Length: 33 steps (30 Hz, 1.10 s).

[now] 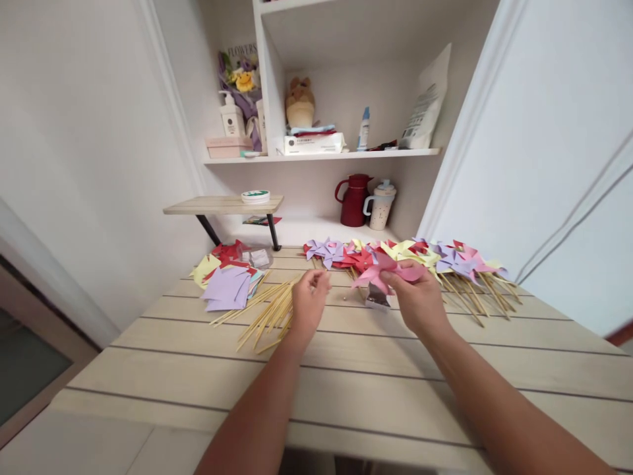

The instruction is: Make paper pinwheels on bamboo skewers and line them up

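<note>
White walls (89, 132), recessed shelves (321, 156), pale slatted wooden table (346, 389).

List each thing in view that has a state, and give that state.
Left hand: fingers pinched together, over the sticks.
Right hand: holds the pink pinwheel.
Pink pinwheel: folded, raised off the table.
Sticks: loose, fanned on the table.
Paper squares: flat, stacked.
Red jug: upright, lid on.

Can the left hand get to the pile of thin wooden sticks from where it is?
Probably yes. The left hand hovers just right of the loose pile of thin wooden sticks on the pale wooden table, with nothing between them.
</note>
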Available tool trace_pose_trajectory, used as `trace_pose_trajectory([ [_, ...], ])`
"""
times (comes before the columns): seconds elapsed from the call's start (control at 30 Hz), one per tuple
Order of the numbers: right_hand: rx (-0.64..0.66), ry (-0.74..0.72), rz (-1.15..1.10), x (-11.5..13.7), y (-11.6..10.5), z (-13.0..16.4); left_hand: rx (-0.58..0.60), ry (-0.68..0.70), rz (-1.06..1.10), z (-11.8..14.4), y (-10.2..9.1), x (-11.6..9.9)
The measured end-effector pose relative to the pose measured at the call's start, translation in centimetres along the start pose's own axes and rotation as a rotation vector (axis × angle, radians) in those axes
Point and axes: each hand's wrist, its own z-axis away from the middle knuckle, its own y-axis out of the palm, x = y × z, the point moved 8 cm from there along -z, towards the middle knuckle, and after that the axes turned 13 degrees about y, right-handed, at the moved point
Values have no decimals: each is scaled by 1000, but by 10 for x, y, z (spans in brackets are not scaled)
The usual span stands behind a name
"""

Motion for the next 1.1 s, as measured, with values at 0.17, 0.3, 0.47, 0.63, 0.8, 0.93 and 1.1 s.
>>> trace_pose_trajectory([
  [0.17, 71, 69, -107, -11, 6, 0, -382, 11, -123, -16, -64, 4],
  [0.3, 122, 130, -105, -16, 17, 8, -483, -42, -214, -19, -100, 18],
  [0.47, 191, 193, -128, -26, 27, 12, -351, -121, -388, -18, -111, 38],
  [0.63, 239, 218, -174, -33, 32, 12, -197, -112, -670, -20, -105, 32],
  [0.8, 245, 250, -161, -35, 35, 13, -10, -104, -899, -21, -93, 28],
  [0.93, 240, 247, -154, -35, 34, 13, 119, -126, -1012, -19, -86, 35],
  [1.1, 239, 240, -141, -36, 33, 13, 214, -113, -1072, -18, -75, 37],
])
